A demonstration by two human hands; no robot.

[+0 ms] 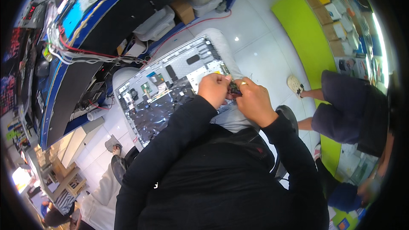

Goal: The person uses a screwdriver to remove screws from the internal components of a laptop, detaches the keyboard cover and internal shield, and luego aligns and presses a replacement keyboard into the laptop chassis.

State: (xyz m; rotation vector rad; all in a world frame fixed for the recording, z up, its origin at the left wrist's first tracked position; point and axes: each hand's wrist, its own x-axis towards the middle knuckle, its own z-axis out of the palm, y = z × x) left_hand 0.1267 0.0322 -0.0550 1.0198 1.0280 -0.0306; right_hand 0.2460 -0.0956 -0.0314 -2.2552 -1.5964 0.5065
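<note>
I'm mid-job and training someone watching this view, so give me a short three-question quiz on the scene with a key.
1. True or false: the opened laptop lies across the person's legs.
2. Fill in: as pictured, the left hand is toward the laptop's ____ end (left or right).
3. The ring is on: A) left hand; B) right hand; C) neither hand.

Key: 1 true; 2 right; 3 B.

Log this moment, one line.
laptop chassis: opened, on lap | left hand: at its right side | right hand: by small dark part
</note>
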